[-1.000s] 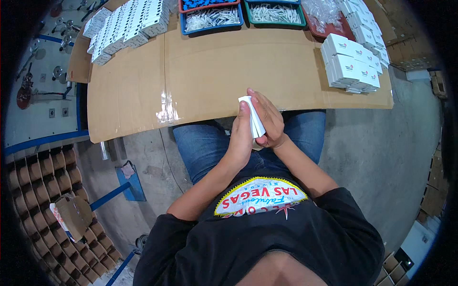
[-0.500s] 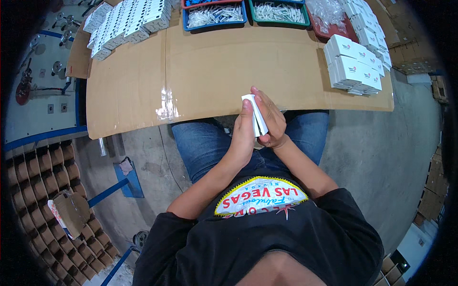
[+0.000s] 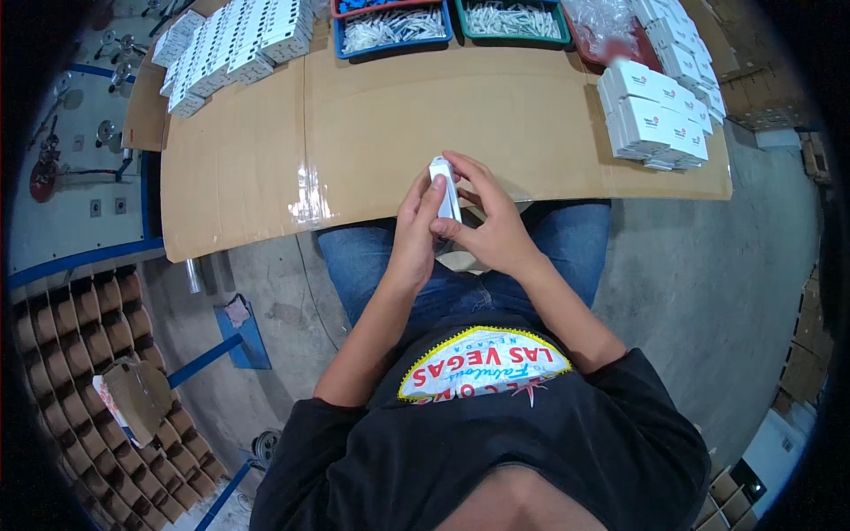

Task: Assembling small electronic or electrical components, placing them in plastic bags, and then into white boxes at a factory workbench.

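Note:
Between my two hands, just over the near edge of the table, is a small narrow white carton (image 3: 447, 190). My left hand (image 3: 416, 217) grips it along its left side, the thumb lying on its upper face. My right hand (image 3: 485, 212) holds it from the right, with fingertips at its far end and the thumb at its near end. The fingers partly cover the carton, so its underside is hidden.
A cardboard-covered table (image 3: 398, 124) spans ahead. Stacked white boxes stand at far left (image 3: 235, 49) and right (image 3: 651, 115). Along the back are a blue tray (image 3: 394, 31) and a green tray (image 3: 513, 22) of small white pieces, and a red tray (image 3: 642, 55) with clear plastic bags.
Both hands have shifted slightly left with the carton. The palms were pressed flat along it; now fingers and thumbs grip it, and the gap that showed along its side is no longer visible.

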The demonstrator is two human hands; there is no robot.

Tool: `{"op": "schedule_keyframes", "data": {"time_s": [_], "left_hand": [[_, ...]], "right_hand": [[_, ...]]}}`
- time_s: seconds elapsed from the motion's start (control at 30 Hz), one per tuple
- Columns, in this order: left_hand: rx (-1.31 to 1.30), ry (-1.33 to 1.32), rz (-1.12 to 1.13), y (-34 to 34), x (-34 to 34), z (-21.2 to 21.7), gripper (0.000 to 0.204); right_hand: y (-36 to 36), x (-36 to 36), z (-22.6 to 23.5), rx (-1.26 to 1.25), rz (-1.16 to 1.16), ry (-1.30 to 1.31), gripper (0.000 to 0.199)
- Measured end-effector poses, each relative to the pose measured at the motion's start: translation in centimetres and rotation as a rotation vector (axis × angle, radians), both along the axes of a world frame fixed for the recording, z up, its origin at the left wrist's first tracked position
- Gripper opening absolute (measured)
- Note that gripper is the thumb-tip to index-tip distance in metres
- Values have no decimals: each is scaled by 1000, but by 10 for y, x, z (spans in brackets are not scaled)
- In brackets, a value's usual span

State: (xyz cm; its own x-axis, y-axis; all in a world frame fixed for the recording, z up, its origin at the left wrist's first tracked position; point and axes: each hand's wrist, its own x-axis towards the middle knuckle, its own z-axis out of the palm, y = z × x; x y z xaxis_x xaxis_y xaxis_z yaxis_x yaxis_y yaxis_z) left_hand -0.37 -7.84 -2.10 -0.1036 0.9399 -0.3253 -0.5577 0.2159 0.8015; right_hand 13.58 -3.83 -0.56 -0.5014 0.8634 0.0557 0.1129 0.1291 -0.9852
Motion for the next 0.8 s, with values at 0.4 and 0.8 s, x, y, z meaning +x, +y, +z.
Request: {"op": "schedule_keyframes", "data": {"time_s": [0.4, 0.8], "left_hand": [[321, 632, 135, -18, 13, -15, 68], [389, 740, 87, -16, 11, -15, 69]], "right_hand": [[-11, -5, -18, 439, 65, 101, 70], [-14, -2, -17, 525, 4, 27, 52]]}}
